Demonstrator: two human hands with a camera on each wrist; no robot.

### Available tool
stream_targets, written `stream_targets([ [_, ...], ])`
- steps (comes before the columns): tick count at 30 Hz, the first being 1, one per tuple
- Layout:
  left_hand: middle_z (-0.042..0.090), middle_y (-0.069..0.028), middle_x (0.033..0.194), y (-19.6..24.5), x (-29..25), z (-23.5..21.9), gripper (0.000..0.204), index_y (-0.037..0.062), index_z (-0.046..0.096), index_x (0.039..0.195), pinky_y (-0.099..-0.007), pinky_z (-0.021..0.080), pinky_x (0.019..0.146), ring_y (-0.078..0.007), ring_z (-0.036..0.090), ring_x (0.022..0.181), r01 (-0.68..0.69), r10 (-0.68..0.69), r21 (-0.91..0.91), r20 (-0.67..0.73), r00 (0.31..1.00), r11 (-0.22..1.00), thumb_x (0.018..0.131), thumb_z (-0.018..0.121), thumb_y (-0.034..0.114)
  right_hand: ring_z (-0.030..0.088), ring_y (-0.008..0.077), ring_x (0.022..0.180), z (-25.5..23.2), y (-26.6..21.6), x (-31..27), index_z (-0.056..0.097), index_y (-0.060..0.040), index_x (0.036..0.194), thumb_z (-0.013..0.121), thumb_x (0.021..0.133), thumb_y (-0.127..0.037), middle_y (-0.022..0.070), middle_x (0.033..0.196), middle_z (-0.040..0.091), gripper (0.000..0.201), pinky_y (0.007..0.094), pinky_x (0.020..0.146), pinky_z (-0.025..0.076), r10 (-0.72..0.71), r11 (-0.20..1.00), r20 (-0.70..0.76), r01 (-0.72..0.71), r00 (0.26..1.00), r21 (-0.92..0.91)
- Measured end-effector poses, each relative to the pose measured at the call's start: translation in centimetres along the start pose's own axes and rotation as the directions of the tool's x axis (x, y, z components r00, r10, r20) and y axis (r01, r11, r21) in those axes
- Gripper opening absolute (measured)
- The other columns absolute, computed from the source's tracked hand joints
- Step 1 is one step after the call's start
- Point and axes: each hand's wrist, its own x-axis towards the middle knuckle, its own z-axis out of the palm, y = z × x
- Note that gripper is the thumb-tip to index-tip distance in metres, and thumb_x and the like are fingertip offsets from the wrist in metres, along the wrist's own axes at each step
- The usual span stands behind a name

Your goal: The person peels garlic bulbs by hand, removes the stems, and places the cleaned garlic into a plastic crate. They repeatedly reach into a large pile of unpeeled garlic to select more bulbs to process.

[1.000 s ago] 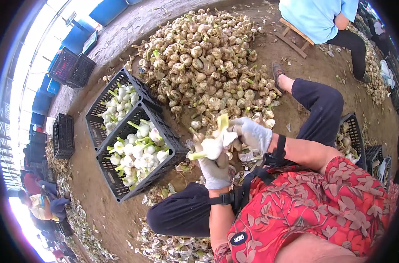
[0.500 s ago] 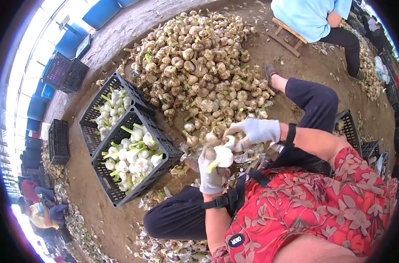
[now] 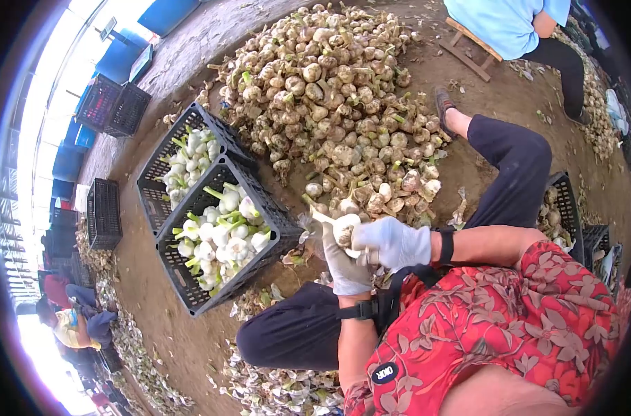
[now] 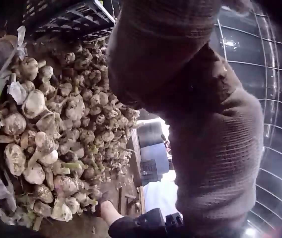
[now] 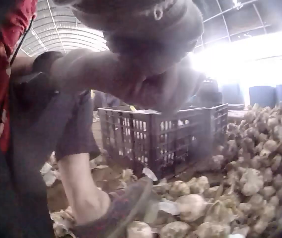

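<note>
In the head view a white garlic bulb (image 3: 344, 227) sits between my two gloved hands, its pale stem pointing up and left. My left hand (image 3: 344, 269) grips it from below. Against its right side, the curled fingers of my right hand (image 3: 396, 243) pinch at the bulb, slightly blurred. In the left wrist view the gloved left hand (image 4: 215, 144) looms dark and hides the bulb. The right wrist view has the gloved right hand (image 5: 146, 74) across its top, the bulb hidden there too.
A big pile of unpeeled garlic (image 3: 322, 90) lies ahead. Left of me stand two black crates (image 3: 222, 288) holding cleaned white garlic (image 3: 225, 236). Peeled skins (image 3: 281, 388) litter the ground around my legs. Another person (image 3: 506, 28) sits on a wooden stool at upper right.
The bulb has been turned, its stem swinging from lower left to upper left. My right hand pulled away to the right with a strip of skin and is now back against the bulb.
</note>
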Motion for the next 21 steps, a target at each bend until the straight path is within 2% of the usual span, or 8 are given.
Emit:
stream_targets([
  [2, 0.066, -0.0098, 0.1, -0.2, 1.2, -2.2, 0.037, 0.0054, 0.059, 0.115, -0.043, 0.054, 0.084, -0.023, 0.064, 0.096, 0.02, -0.014, -0.162, 0.041, 0.999, 0.987, 0.095, 0.054, 0.036, 0.064, 0.0151, 0.073, -1.7, -0.9, 0.6, 0.063, -0.0033, 0.101, 0.064, 0.082, -0.002, 0.0056, 0.084, 0.065, 0.019, 0.0293, 0.065, 0.051, 0.485, 0.605, 0.142, -0.448, 0.863, 0.658],
  [4, 0.065, -0.0117, 0.098, 0.6, 1.0, -1.5, 0.031, 0.002, 0.061, 0.107, -0.0411, 0.053, 0.077, -0.0273, 0.062, 0.094, 0.04, -0.022, -0.37, 0.054, 0.998, 0.928, 0.092, 0.057, 0.029, 0.062, 0.0116, 0.073, -4.4, 0.1, 1.0, 0.061, 0.0039, 0.102, 0.061, 0.091, -0.006, 0.009, 0.084, 0.066, 0.014, 0.0247, 0.065, 0.051, 0.543, 0.249, 0.112, -0.286, 0.832, 0.925],
  [8, 0.064, -0.0127, 0.096, 1.5, 0.7, -2.5, 0.027, 0.0017, 0.061, 0.101, -0.039, 0.05, 0.074, -0.0301, 0.058, 0.093, 0.023, 0.028, -0.523, 0.09, 0.996, 0.852, 0.088, 0.061, 0.025, 0.065, 0.0198, 0.063, -10.4, 2.1, 0.4, 0.064, 0.0012, 0.101, 0.065, 0.089, -0.02, 0.011, 0.078, 0.068, 0.024, 0.0326, 0.056, 0.052, 0.609, 0.434, 0.149, -0.484, 0.779, 0.76],
  [10, 0.063, -0.013, 0.096, 1.7, 0.6, -2.9, 0.024, 0.0026, 0.062, 0.097, -0.0387, 0.049, 0.075, -0.0301, 0.057, 0.093, -0.014, 0.06, -0.55, 0.066, 0.996, 0.835, 0.085, 0.063, 0.024, 0.067, 0.0268, 0.07, -10.8, 4.9, -0.2, 0.068, -0.0015, 0.1, 0.071, 0.08, -0.032, 0.0129, 0.079, 0.069, 0.036, 0.0394, 0.06, 0.053, 0.461, 0.885, 0.418, -0.373, 0.783, -0.277],
  [12, 0.064, -0.0122, 0.097, 2.4, 0.2, -2.1, 0.026, 0.0022, 0.061, 0.099, -0.0399, 0.049, 0.077, -0.0294, 0.058, 0.093, -0.023, 0.091, -0.605, 0.082, 0.993, 0.796, 0.085, 0.064, 0.024, 0.069, 0.0307, 0.085, -9.0, 4.2, 0.1, 0.071, -0.0079, 0.098, 0.068, 0.074, -0.039, 0.0146, 0.087, 0.07, 0.04, 0.0434, 0.07, 0.054, 0.688, 0.619, 0.567, 0.04, 0.453, -0.784],
  [14, 0.064, -0.0124, 0.098, 3.8, -0.2, -2.0, 0.027, 0.0025, 0.06, 0.101, -0.0409, 0.051, 0.078, -0.0294, 0.06, 0.092, -0.111, 0.137, -0.502, 0.015, 0.99, 0.858, 0.087, 0.063, 0.026, 0.069, 0.032, 0.085, -7.7, 2.9, 1.2, 0.069, -0.0063, 0.097, 0.066, 0.074, -0.034, 0.0149, 0.091, 0.07, 0.036, 0.0454, 0.071, 0.054, 0.654, 0.728, 0.649, -0.089, 0.388, -0.68],
  [16, 0.065, -0.0123, 0.098, 4.8, 0.2, -2.1, 0.028, 0.0012, 0.059, 0.103, -0.0414, 0.053, 0.081, -0.0294, 0.061, 0.093, -0.356, 0.232, -0.361, -0.342, 0.91, 0.862, 0.09, 0.06, 0.027, 0.068, 0.0337, 0.085, -4.0, 5.0, 0.5, 0.067, -0.0043, 0.095, 0.066, 0.074, -0.029, 0.0163, 0.093, 0.068, 0.032, 0.0452, 0.068, 0.054, 0.535, 0.779, 0.526, -0.145, 0.661, -0.61],
  [21, 0.065, -0.0095, 0.093, 5.2, 0.7, -4.0, 0.022, 0.0014, 0.059, 0.101, -0.0437, 0.054, 0.085, -0.0284, 0.062, 0.093, -0.421, 0.321, -0.2, -0.394, 0.861, 0.885, 0.091, 0.059, 0.021, 0.067, 0.0384, 0.08, 7.4, 10.2, -1.8, 0.058, -0.0062, 0.11, 0.057, 0.081, -0.017, 0.0208, 0.087, 0.067, 0.031, 0.0481, 0.063, 0.053, 0.433, 0.855, 0.564, -0.122, 0.704, -0.504],
])
